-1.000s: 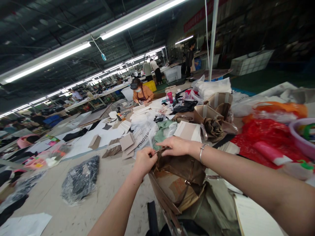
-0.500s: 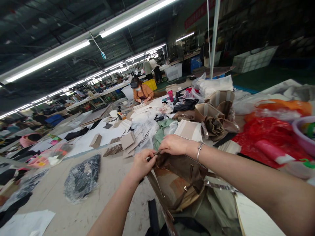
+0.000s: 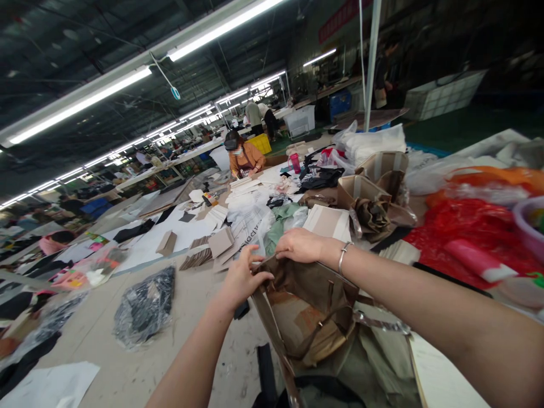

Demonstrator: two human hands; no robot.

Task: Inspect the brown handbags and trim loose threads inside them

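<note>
A brown bag (image 3: 310, 317) lies tilted in front of me with its mouth toward me, showing a crumpled lining and a small metal fitting inside. My right hand (image 3: 300, 245), with a silver bangle on the wrist, pinches the bag's far rim. At the bag's left corner, my left hand (image 3: 243, 276) has its thumb and fingers apart, the thumb tip close to the rim. Olive-green fabric (image 3: 378, 357) spreads below the bag, and a dark strip (image 3: 266, 374) lies on the table to its left.
A plastic-wrapped dark bundle (image 3: 147, 306) sits on the table at left. Stacked tan cards (image 3: 199, 253) are beyond my hands. More brown bags (image 3: 365, 192) and red plastic (image 3: 450, 232) crowd the right. A co-worker in orange (image 3: 246, 156) works across the table.
My left thumb and fingers have parted from their pinch on the rim. My right hand stays on the bag, which has barely moved.
</note>
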